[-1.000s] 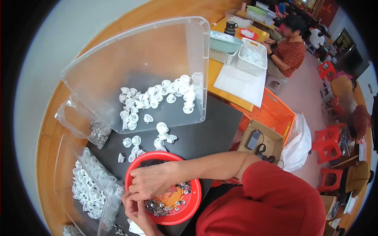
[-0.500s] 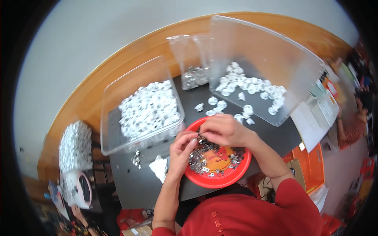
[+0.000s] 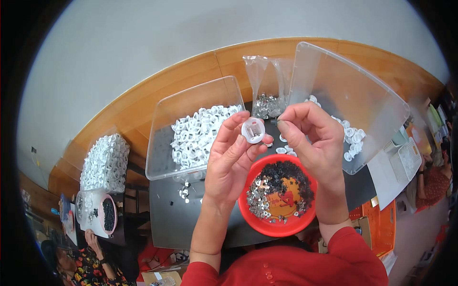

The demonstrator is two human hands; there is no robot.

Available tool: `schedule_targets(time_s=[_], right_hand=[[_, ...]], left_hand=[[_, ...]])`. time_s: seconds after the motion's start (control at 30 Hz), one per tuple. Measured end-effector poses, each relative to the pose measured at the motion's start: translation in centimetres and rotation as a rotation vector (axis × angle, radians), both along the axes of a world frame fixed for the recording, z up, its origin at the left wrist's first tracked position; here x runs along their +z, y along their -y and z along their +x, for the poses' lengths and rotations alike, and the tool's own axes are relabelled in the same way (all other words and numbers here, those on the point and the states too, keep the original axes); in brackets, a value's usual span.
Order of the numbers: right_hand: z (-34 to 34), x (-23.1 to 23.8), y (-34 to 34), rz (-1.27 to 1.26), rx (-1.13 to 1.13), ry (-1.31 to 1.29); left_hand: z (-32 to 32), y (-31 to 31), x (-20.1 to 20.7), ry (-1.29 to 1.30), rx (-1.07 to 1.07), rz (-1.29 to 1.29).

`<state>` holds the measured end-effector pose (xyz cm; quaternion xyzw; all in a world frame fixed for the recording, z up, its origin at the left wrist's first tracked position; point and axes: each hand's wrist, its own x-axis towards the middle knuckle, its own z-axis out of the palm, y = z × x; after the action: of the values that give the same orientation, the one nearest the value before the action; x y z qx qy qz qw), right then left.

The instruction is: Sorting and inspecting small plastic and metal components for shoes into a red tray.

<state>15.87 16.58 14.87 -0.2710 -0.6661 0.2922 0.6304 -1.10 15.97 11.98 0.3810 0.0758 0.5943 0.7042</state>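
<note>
My left hand [image 3: 224,164] is raised and closed around a round white plastic cap [image 3: 259,136], its hollow side with a rectangular slot facing me. Just to the right, my right hand [image 3: 317,140] pinches a tiny dark piece [image 3: 274,121] between thumb and forefinger, a short gap away from the cap. Below both hands stands a red plate [image 3: 280,232]. On it lie small black parts [image 3: 300,178] along the far and right side and small silver metal parts [image 3: 257,198] on the left.
Behind my left hand is a clear bin [image 3: 157,143] of white caps; another clear bin [image 3: 353,86] stands tipped at right with caps around it. Between them is a bag [image 3: 268,107] of metal parts. At far left, a person's hand [image 3: 92,240] is beside a pink-rimmed tray [image 3: 113,199].
Both hands have risen from over the red plate and moved apart. The white cap now shows in my left hand and a small dark piece in my right. The view has shifted.
</note>
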Motion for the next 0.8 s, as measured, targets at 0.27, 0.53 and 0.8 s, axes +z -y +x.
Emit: schedule_targets(time_s=[0.27, 0.53, 0.8], right_hand=[[-2.2, -1.1, -1.9, 0.063, -0.114, 0.216], [-3.0, -2.8, -3.7, 0.234, -0.247, 0.339], [-3.0, -2.6, -3.6, 0.187, -0.268, 0.374]], left_hand=[[-0.6, -2.8, -1.3, -0.004, 0.034, -0.138], [-0.8, -3.7, -1.8, 0.003, 0.025, -0.226], [-0.3, -3.6, -2.0, -0.016, 0.037, -0.233]])
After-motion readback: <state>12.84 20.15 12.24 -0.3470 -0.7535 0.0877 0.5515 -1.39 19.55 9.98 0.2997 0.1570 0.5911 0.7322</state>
